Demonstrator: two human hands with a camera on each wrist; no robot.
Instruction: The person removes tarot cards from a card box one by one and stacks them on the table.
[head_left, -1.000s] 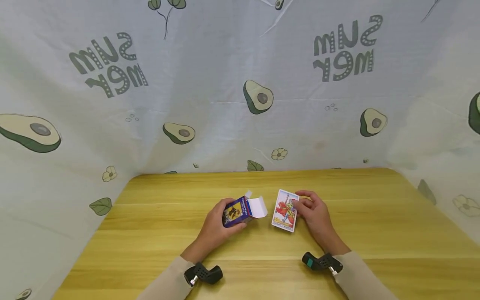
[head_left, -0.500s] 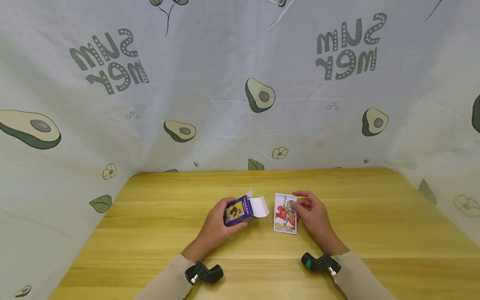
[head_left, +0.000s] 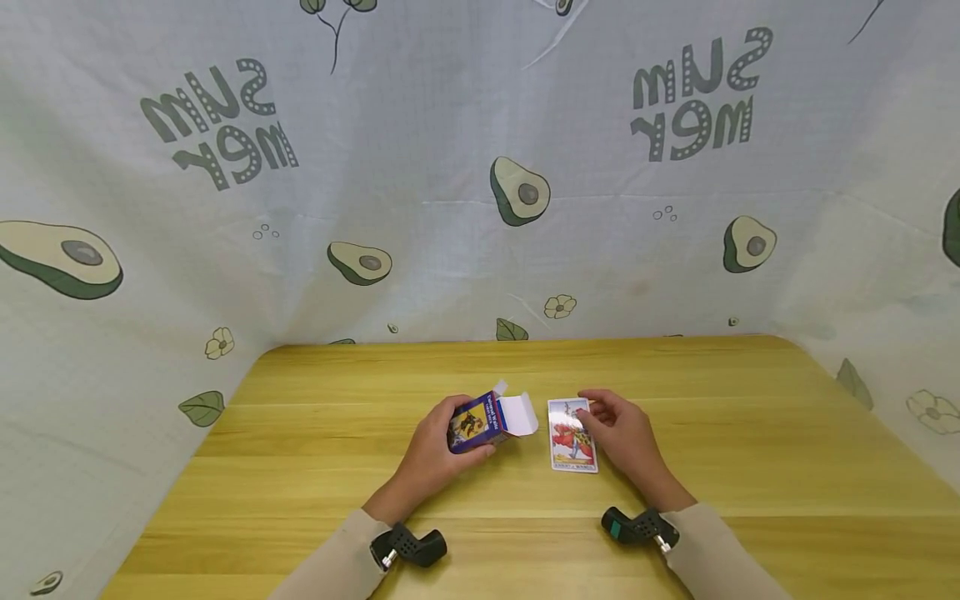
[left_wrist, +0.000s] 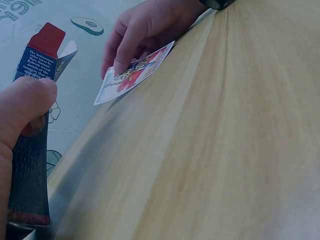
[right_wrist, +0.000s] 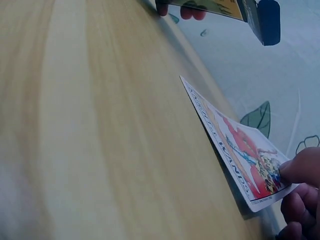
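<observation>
My left hand [head_left: 437,452] grips a dark blue tarot card box [head_left: 475,422] with a yellow picture on its front. Its white end flap [head_left: 517,414] stands open, facing right; the inside of the box cannot be made out. To the right of the box, my right hand [head_left: 624,433] pinches a tarot card [head_left: 573,437] by its right edge, thumb on the printed face. A red-robed figure and partly legible "Wands" lettering show on the card [right_wrist: 245,155]. It is slightly bent, with a shadow beneath it on the table. Box and card are apart.
A yellow wood-grain table [head_left: 480,533] lies under both hands. Behind it and at both sides hangs a pale cloth [head_left: 420,167] printed with avocados, leaves and mirrored lettering. Each wrist wears a black camera mount, such as the left one [head_left: 408,546].
The card has turned from a slant to nearly straight and come slightly nearer to me, with the right hand moving a little along with it. The left hand and box have hardly moved.
</observation>
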